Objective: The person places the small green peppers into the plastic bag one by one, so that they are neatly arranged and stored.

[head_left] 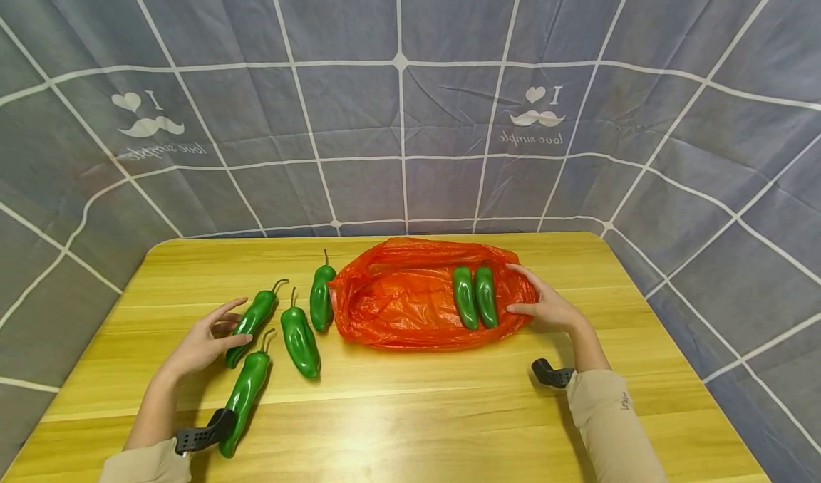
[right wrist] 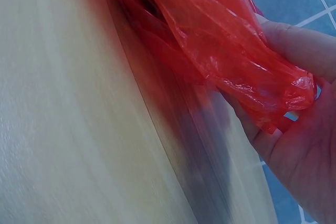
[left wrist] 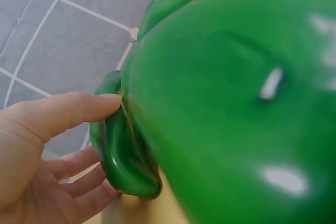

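On the left, my left hand [head_left: 208,340] has its thumb and fingers around a long green chili pepper [head_left: 256,317] lying on the table. In the left wrist view, the thumb touches that pepper [left wrist: 128,156] and other fingers lie along its far side. A closer chili pepper [left wrist: 226,93] fills much of this view. The red plastic bag [head_left: 398,301] lies open at the table's middle, with two chili peppers [head_left: 465,298] side by side at its right end. My right hand [head_left: 548,305] holds the bag's right edge; its thumb and fingers grip the crumpled film [right wrist: 236,72].
Three more chili peppers lie on the table: one near the left wrist [head_left: 246,394], one further right [head_left: 300,340], and one against the bag's left side [head_left: 321,298]. A grey grid-patterned cloth [head_left: 359,112] hangs behind the wooden table [head_left: 410,412].
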Demonstrator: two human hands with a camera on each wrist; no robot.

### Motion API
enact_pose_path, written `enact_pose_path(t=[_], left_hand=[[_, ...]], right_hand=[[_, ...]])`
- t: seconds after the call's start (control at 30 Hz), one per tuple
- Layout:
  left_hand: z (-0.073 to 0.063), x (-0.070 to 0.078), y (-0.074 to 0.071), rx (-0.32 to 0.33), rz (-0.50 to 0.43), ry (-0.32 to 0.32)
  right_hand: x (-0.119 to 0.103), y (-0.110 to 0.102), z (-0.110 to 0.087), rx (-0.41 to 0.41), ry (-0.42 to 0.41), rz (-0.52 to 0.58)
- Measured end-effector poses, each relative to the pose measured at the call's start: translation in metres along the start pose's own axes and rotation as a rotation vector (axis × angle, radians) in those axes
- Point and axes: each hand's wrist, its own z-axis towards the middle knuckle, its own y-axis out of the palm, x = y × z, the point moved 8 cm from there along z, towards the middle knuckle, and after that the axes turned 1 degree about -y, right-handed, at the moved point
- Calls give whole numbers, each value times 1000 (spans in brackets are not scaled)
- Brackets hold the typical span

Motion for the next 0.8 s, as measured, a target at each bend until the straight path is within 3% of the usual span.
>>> enact_pose_path(t=[0.43,0.8], left_hand=[[-1,-4,-2,22,5,-24],[-5,1,-7,40,-24,-4]], right_hand=[[2,1,0,-7,1,-6],[3,-1,0,-1,20,-15]])
